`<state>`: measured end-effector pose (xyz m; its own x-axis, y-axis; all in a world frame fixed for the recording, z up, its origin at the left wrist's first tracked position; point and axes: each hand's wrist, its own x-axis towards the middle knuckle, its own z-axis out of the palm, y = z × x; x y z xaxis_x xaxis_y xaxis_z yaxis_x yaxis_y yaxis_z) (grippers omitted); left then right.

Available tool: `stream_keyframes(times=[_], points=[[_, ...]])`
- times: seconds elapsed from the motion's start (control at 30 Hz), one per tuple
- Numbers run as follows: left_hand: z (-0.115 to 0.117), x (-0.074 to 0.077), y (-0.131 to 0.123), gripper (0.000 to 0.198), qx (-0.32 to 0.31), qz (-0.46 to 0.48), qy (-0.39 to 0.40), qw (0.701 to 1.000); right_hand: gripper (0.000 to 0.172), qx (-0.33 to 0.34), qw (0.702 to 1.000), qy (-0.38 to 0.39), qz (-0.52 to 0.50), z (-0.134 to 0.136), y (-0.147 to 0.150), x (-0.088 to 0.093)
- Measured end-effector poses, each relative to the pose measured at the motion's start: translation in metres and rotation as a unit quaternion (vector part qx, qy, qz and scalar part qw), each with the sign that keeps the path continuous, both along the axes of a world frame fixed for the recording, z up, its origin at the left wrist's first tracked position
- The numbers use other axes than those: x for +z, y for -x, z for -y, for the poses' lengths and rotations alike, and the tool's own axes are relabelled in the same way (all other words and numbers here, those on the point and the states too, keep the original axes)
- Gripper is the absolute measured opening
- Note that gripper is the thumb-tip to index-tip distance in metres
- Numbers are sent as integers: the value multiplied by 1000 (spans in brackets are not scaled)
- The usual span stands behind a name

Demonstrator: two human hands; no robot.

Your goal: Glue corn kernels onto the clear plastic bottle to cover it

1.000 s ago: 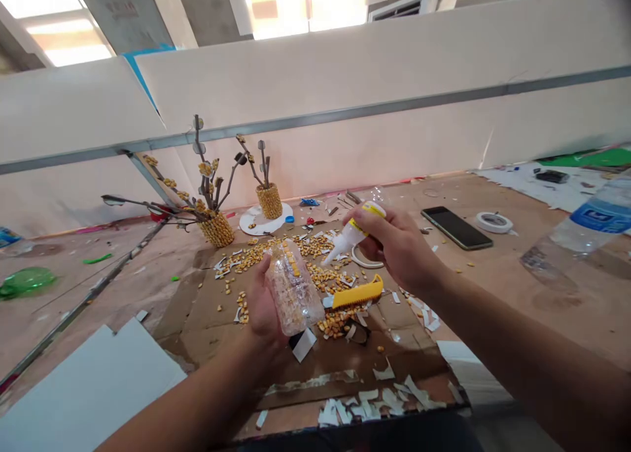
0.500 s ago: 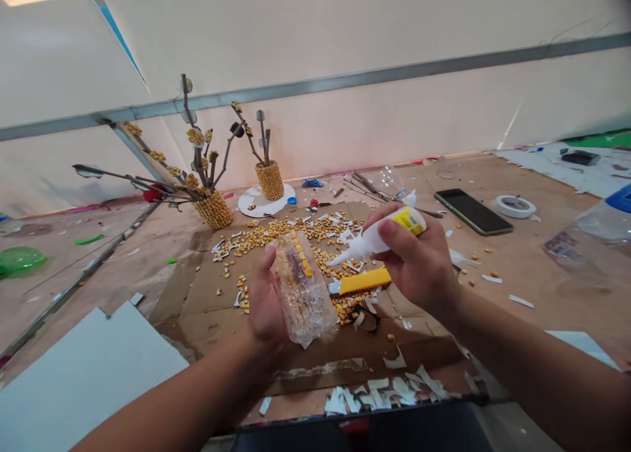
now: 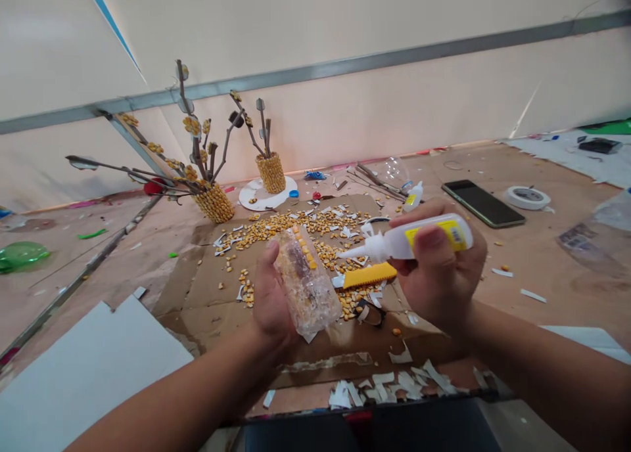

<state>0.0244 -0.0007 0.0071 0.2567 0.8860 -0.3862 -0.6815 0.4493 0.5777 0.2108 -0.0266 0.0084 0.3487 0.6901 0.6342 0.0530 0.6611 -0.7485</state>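
My left hand (image 3: 274, 294) is closed round a clear plastic piece (image 3: 315, 301), held tilted above the cardboard. A row of yellow corn kernels (image 3: 305, 248) runs along its upper part. In my right hand (image 3: 438, 274) is a white glue bottle (image 3: 394, 242) with a yellow label, lying nearly level. Its pointed nozzle aims left, apart from the plastic piece. Below and between the hands lies a yellow utility knife (image 3: 369, 276) among loose corn kernels (image 3: 276, 227) and white scraps on the cardboard (image 3: 207, 281).
Two kernel-covered pots (image 3: 214, 203) with twigs stand at the back left, one on a white disc (image 3: 246, 199). A phone (image 3: 483, 203), a tape roll (image 3: 528, 198) and a clear bottle (image 3: 591, 242) lie right. White board (image 3: 93, 380) lies front left; paper scraps (image 3: 394, 386) line the front edge.
My right hand with the glue bottle has shifted right, and the bottle has turned more level. The left hand still holds the plastic piece, nearly unmoved. The view has shifted slightly.
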Motion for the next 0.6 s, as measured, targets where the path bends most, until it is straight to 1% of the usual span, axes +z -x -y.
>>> stream_keyframes(times=[0.1,0.2,0.3,0.37,0.47,0.6], points=[[1,2,-5,43,25,-36,-10,999,27,20,1000,8,12,1,1,3],[2,3,-8,45,28,-45,-20,998,29,-12,1000,-2,-26,2,3,2],[3,2,-9,45,29,-51,-33,998,27,20,1000,11,20,2,6,0],[4,1,-10,44,32,-54,-40,997,32,25,999,17,17,1,7,2],[4,1,-10,44,27,-56,-37,997,38,1,1000,19,-5,1,7,5],[5,2,-9,40,21,-53,-41,998,31,28,999,36,23,2,7,3]])
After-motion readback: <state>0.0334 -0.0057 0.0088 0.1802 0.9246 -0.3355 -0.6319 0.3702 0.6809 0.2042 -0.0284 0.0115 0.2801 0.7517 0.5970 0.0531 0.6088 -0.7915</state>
